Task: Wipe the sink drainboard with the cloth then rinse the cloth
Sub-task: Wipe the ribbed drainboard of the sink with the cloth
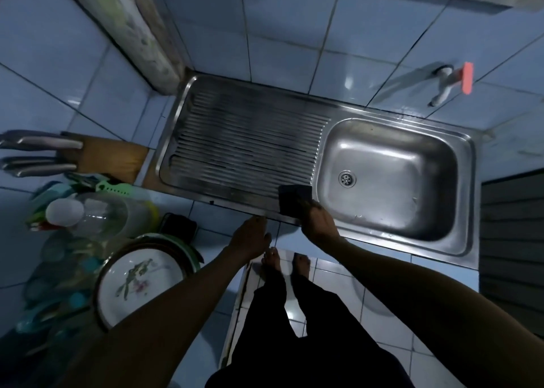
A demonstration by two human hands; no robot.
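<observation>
Two bare forearms reach forward over the counter edge. One steel sink unit holds one ribbed drainboard (250,140) and one basin (391,175). The right hand (319,223) pinches one dark cloth (295,199) at the drainboard's front corner, beside the basin. The left hand (251,239) rests at the rim, fingers relaxed, holding nothing.

home kitchen | steel sink (391,178) | tiled walls | plates (141,281) | knife block (112,159)
</observation>
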